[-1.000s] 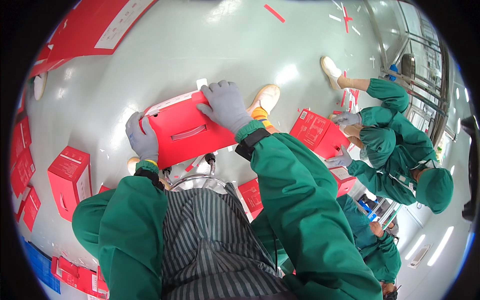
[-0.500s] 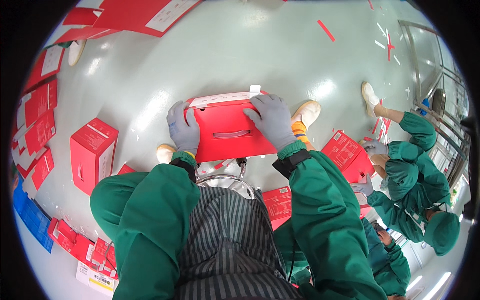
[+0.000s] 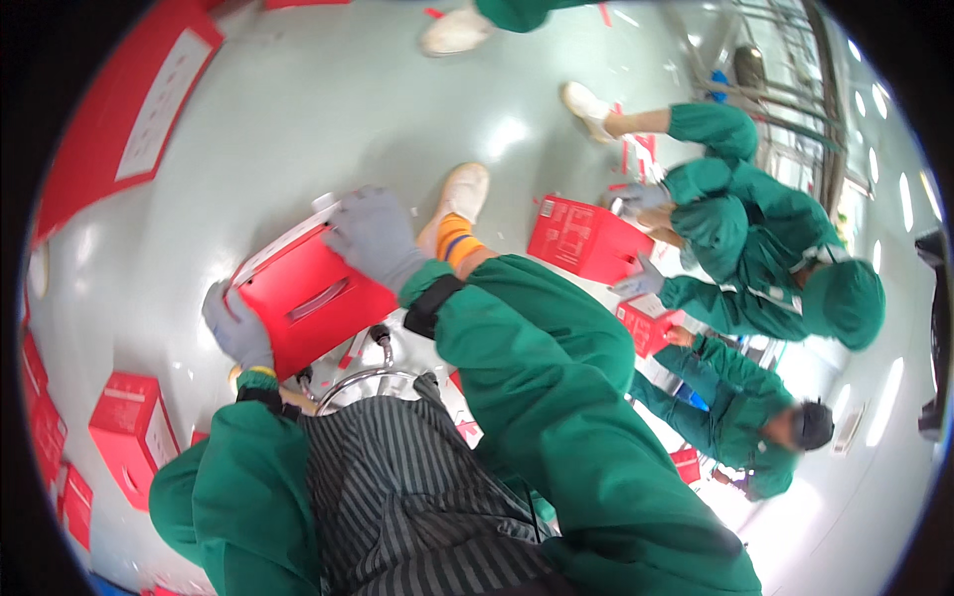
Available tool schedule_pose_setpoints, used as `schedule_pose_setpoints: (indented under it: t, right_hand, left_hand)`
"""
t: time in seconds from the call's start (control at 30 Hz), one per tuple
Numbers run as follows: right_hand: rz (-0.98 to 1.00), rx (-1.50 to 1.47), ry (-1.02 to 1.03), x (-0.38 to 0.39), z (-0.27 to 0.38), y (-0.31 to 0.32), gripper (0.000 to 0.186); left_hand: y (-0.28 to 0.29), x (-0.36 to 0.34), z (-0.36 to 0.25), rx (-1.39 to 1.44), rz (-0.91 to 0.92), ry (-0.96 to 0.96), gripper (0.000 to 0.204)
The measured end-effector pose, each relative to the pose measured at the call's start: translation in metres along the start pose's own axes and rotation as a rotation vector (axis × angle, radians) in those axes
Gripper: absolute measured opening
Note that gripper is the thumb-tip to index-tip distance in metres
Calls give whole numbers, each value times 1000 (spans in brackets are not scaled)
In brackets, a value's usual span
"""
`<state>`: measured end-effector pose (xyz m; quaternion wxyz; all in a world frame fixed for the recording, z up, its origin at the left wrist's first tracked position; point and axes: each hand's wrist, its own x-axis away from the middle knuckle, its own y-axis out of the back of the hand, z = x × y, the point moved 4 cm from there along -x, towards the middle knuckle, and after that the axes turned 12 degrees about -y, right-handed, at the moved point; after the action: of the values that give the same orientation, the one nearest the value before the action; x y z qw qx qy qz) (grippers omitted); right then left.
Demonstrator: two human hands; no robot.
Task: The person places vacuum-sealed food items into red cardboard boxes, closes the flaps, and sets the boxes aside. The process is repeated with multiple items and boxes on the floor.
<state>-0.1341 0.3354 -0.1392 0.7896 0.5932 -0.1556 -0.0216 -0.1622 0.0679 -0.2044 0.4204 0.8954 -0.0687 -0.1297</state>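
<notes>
A red carton (image 3: 316, 336) with a slotted carry handle (image 3: 319, 299) sits in front of me, tilted in the view. A white strip runs along its far edge, and a small white tab stands up there. My left hand (image 3: 238, 328), in a grey glove, grips the carton's left far corner. Over the far right corner lies my right hand (image 3: 376, 238), also gloved in grey, with its fingers bent around the edge. What the fingertips do behind that edge is hidden.
Another red carton (image 3: 133, 437) stands at my left. At right, a co-worker in green (image 3: 735, 228) handles a red carton (image 3: 586, 238); a second co-worker (image 3: 740, 412) is beyond. A large red sheet (image 3: 114, 129) fills the upper left. Metal racks (image 3: 795, 109) stand far right.
My view has swung to the right, so the carton and both hands appear farther left and slanted. A person's green-clad leg and white shoe have come into view at the top.
</notes>
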Motion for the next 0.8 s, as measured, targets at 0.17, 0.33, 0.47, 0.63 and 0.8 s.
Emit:
schedule_pose_setpoints:
  t: [0.17,0.33,0.47,0.63,0.8]
  right_hand:
    - [-39,-49,-41,0,-4,-7,22]
    - [-71,-58,-82,0,-5,-9,21]
    - [-2,-63,-100,-2,-7,-9,20]
    - [-6,-190,-9,2,-20,-2,22]
    - [-1,-255,-113,9,-31,3,23]
  left_hand:
    - [-2,0,4,-3,57,66,29]
    - [-2,-1,4,-1,81,108,32]
    - [-1,-3,1,16,88,123,32]
    - [-1,-2,-2,16,73,108,31]
    - [-1,-1,2,5,67,72,31]
